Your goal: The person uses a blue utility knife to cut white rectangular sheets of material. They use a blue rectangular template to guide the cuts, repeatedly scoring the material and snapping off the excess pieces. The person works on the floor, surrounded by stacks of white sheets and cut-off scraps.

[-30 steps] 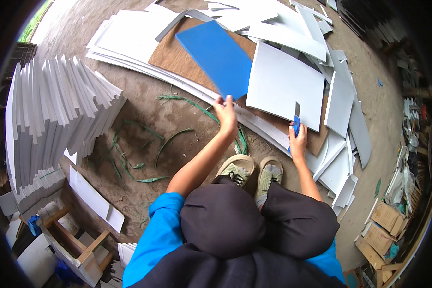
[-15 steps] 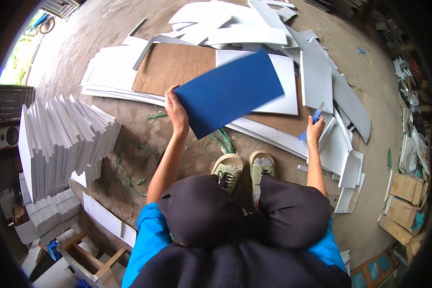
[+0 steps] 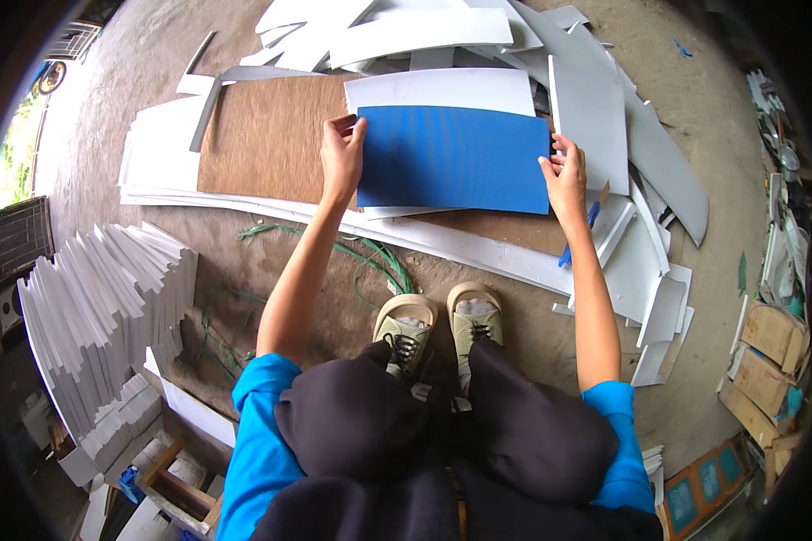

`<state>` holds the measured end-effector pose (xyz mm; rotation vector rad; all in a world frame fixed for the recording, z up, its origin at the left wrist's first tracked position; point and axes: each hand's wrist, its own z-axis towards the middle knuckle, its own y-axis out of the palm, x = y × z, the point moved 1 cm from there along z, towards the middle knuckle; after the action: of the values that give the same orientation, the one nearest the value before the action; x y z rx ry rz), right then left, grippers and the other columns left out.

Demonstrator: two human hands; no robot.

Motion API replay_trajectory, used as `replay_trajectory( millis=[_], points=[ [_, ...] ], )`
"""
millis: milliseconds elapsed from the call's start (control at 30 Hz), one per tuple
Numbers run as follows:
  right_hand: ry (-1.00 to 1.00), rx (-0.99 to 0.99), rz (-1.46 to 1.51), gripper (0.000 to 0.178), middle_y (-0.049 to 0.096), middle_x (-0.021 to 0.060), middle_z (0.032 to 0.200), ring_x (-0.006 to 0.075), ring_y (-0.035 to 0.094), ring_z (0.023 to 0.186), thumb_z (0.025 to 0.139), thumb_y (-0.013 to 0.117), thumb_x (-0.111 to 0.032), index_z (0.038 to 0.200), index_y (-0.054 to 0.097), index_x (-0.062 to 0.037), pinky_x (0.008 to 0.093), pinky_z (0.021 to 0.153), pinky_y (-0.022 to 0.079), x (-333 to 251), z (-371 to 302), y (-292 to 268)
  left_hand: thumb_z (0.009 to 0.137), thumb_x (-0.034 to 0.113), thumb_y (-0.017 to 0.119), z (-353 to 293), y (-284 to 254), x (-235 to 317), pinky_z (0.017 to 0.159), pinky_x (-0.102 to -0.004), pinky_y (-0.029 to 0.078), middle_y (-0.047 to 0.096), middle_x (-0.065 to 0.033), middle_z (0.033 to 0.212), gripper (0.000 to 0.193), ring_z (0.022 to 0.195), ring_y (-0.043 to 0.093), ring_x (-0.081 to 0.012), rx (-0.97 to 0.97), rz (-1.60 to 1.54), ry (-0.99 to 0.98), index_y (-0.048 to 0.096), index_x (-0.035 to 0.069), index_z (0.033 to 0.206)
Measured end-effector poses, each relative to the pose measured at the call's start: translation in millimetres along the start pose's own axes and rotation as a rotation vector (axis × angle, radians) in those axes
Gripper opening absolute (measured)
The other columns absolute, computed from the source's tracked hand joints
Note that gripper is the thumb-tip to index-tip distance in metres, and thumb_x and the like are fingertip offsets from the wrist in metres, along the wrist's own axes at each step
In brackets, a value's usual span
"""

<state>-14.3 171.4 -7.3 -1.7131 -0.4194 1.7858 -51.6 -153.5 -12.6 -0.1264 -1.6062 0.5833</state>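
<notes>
A flat, rectangular blue board (image 3: 456, 162) is held level between my hands, over a white panel (image 3: 442, 87) of which a strip shows beyond its far edge. My left hand (image 3: 341, 155) pinches its left edge near the far corner, and my right hand (image 3: 566, 176) has thumb and curled fingers at the right edge. Beneath lies a brown wooden board (image 3: 266, 135). A blue utility knife (image 3: 594, 214) rests beside my right wrist, partly covered by the forearm. Whether the blue board touches the white panel everywhere, I cannot tell.
White offcuts (image 3: 415, 38) are heaped beyond the boards and along the right. At left stand stacked white panels (image 3: 108, 298). Green twine (image 3: 383, 261) lies on the floor near my sandals (image 3: 408, 329). Cardboard boxes (image 3: 767, 334) line the far right.
The blue board has come down and turned from tilted to square with the brown board. My right hand has let go of the utility knife and moved to the board's right edge.
</notes>
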Motion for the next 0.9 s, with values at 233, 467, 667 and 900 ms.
replay_trajectory(
  millis=[233, 467, 667, 900],
  points=[
    [0.083, -0.004, 0.006, 0.046, 0.05, 0.0089, 0.103, 0.0173, 0.056, 0.082, 0.075, 0.061, 0.004, 0.117, 0.045, -0.0078, 0.0284, 0.072, 0.051, -3, 4, 4, 0.082, 0.013, 0.06, -44, -21, -15, 0.073, -0.0277, 0.051, 0.049, -0.0129, 0.11, 0.037, 0.09, 0.059, -0.0183, -0.156, 0.114, 0.043, 0.052, 0.003, 0.117],
    [0.055, -0.015, -0.013, 0.044, 0.052, 0.0103, 0.104, 0.0194, 0.058, 0.083, 0.074, 0.061, 0.004, 0.115, 0.045, -0.0058, 0.0297, 0.074, 0.051, -30, 30, -3, 0.079, 0.011, 0.064, -39, -35, 12, 0.075, -0.0287, 0.052, 0.056, -0.0128, 0.108, 0.038, 0.092, 0.06, -0.0175, -0.158, 0.098, -0.052, 0.055, 0.003, 0.115],
    [0.089, -0.07, -0.032, 0.04, 0.058, 0.0127, 0.103, 0.0215, 0.06, 0.082, 0.074, 0.061, 0.001, 0.111, 0.047, -0.0045, 0.0313, 0.072, 0.05, -10, 32, 4, 0.077, 0.008, 0.064, -54, -32, 10, 0.075, -0.0284, 0.053, 0.056, -0.0135, 0.105, 0.041, 0.091, 0.061, -0.0182, -0.206, 0.109, -0.085, 0.053, 0.0, 0.116],
    [0.071, -0.067, -0.092, 0.038, 0.057, 0.0174, 0.104, 0.0273, 0.057, 0.092, 0.078, 0.059, -0.003, 0.113, 0.044, -0.0045, 0.037, 0.081, 0.046, -5, 26, 18, 0.079, 0.014, 0.064, -61, -27, -12, 0.076, -0.0316, 0.05, 0.053, -0.0154, 0.107, 0.045, 0.09, 0.06, -0.0212, -0.094, 0.223, -0.021, 0.048, -0.003, 0.118]
  ],
)
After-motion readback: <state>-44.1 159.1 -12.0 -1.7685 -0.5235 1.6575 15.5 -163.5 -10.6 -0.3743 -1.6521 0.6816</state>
